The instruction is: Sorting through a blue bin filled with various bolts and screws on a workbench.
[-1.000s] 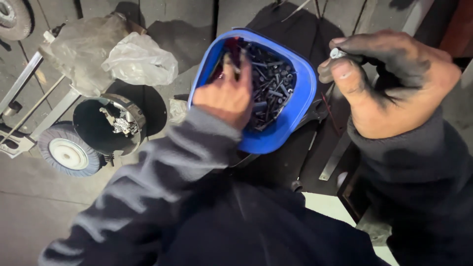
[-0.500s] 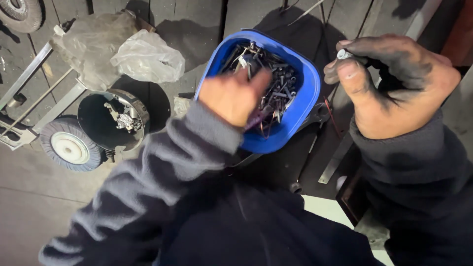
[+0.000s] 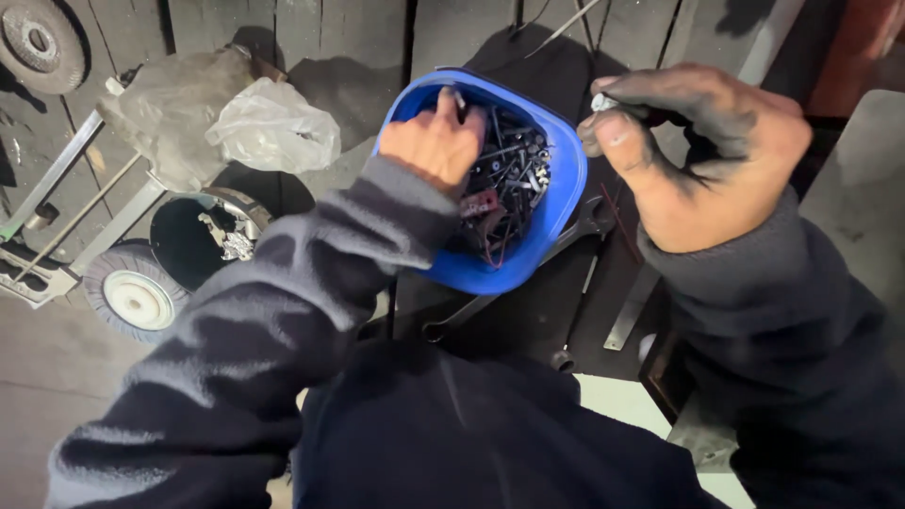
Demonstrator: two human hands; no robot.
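A blue plastic tub (image 3: 564,165) sits on the floor ahead of me, filled with several dark screws and bolts (image 3: 514,179). My left hand (image 3: 436,143) reaches into the tub, fingers curled among the fasteners near its far rim; whether it grips one is hidden. My right hand (image 3: 698,151), blackened with grime, hovers to the right of the tub and pinches a small silvery metal piece (image 3: 601,102) between thumb and fingers.
A spanner (image 3: 528,273) pokes out from under the tub. Left of it lie crumpled plastic bags (image 3: 264,127), a round dark tin with metal bits (image 3: 203,240), a flap disc (image 3: 137,297) and a grinding disc (image 3: 38,42). A flat metal strip (image 3: 632,311) lies at right.
My left hand has pushed farther into the tub toward its far rim. The right hand has stayed raised with the small metal piece.
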